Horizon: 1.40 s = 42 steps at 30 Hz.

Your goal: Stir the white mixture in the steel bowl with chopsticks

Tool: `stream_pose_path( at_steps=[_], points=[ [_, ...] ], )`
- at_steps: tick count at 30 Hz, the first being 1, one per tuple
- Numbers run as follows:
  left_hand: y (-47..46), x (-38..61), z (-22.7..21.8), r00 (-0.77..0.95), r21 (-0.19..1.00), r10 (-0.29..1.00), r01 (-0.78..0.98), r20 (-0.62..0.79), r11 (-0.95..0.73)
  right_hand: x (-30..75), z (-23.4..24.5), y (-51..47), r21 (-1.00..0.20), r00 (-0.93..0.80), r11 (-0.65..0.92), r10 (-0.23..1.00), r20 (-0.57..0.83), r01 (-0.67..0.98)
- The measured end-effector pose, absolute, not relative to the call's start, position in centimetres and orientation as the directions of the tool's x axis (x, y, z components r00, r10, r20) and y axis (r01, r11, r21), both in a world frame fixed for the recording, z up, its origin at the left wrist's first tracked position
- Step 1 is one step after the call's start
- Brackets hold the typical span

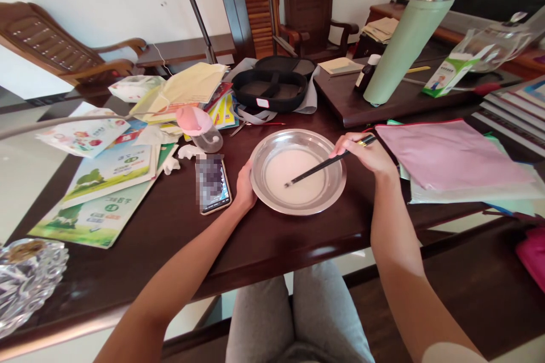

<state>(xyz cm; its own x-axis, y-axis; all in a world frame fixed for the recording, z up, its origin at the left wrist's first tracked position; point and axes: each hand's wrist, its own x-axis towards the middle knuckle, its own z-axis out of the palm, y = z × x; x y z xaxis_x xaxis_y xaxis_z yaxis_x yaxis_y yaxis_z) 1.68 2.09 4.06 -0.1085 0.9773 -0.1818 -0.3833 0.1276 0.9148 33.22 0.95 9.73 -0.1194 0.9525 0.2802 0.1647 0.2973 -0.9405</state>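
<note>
A round metal bowl (298,209) with a wide rim stands on the dark wooden table in front of me. Whitish liquid (283,167) covers its bottom. My left hand (246,186) grips the bowl's left rim, its fingers partly hidden behind the metal. Between the fingers of my right hand (361,153) is a pair of black chopsticks (317,168) with gold bands near the top. They slant down to the left over the bowl, and their tips meet the liquid. Left of the bowl lies a phone (213,184) with its screen lit and partly blurred out.
Workbooks (110,193), crumpled tissues (187,151) and a pink-lidded cup (203,127) lie to the left. Behind the bowl sits an open black case (270,91). A tall green thermos (409,51) and a pink pouch (455,153) are at right; a glass dish (32,283) is near left.
</note>
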Motion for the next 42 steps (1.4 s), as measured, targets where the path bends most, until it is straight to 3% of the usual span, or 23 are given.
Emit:
stream_pose_path(
  at_steps=[7, 13, 19, 25, 32, 38, 42],
  points=[
    [2.1, 1.7, 4.1, -0.118, 0.915, 0.974, -0.380, -0.192, 0.135, 34.6, 9.4, 0.8, -0.930, 0.115, 0.329, 0.930, 0.349, 0.163],
    [2.1, 1.8, 4.1, -0.135, 0.918, 0.973, -0.378, -0.185, 0.122, 33.4, 9.6, 0.9, -0.942, -0.100, 0.298, 0.953, 0.285, 0.156],
    [2.1, 1.8, 4.2, -0.118, 0.914, 0.976, -0.386, -0.182, 0.124, 34.5, 9.4, 0.9, -0.924, 0.107, 0.340, 0.927, 0.361, 0.174],
    [2.1, 1.8, 4.2, -0.109, 0.900, 0.975, -0.415, -0.196, 0.134, 33.6, 9.5, 1.0, -0.937, -0.116, 0.319, 0.945, 0.305, 0.143],
    [2.1, 2.0, 4.3, -0.108, 0.904, 0.977, -0.409, -0.182, 0.124, 34.5, 9.3, 1.0, -0.921, 0.138, 0.344, 0.919, 0.370, 0.180],
    [2.1, 1.8, 4.3, -0.097, 0.907, 0.979, -0.402, -0.177, 0.124, 33.5, 9.6, 0.9, -0.940, -0.113, 0.308, 0.949, 0.293, 0.144],
    [2.1, 1.9, 4.4, -0.099, 0.901, 0.975, -0.411, -0.197, 0.140, 33.4, 9.8, 1.0, -0.929, -0.003, 0.312, 0.948, 0.318, 0.199]
  ],
)
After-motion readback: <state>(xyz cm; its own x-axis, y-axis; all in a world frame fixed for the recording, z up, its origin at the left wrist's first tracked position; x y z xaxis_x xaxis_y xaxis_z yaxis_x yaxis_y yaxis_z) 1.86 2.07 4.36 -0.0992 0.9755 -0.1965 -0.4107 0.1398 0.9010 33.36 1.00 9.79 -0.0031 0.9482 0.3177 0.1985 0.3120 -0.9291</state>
